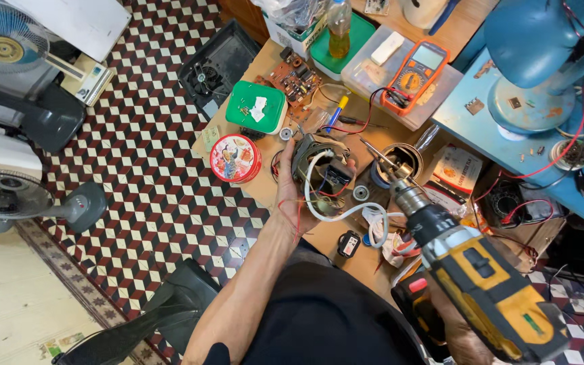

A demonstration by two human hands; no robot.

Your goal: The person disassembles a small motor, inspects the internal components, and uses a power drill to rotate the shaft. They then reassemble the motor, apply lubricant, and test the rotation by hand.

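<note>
Checkered floor tiles run along the left, with two standing fans parked on them; the cluttered wooden counter fills the centre and right. Moving rightward on the counter, you pass a round red tin, a green-lidded box and a bare circuit board.

Your left hand wraps its fingers around the small motor, which sits at the counter's middle with a white cable looping off it. Keep that grip firm and the fingers clear of the bit's path, and hold loose wires away from the turning tip.

Your right hand is mostly hidden behind the yellow cordless drill; its fingers appear closed on the handle. The drill bit points toward the motor's right edge. Align it squarely with the fastener and start slowly.

Farther right lie an orange meter and a blue lamp.
</note>
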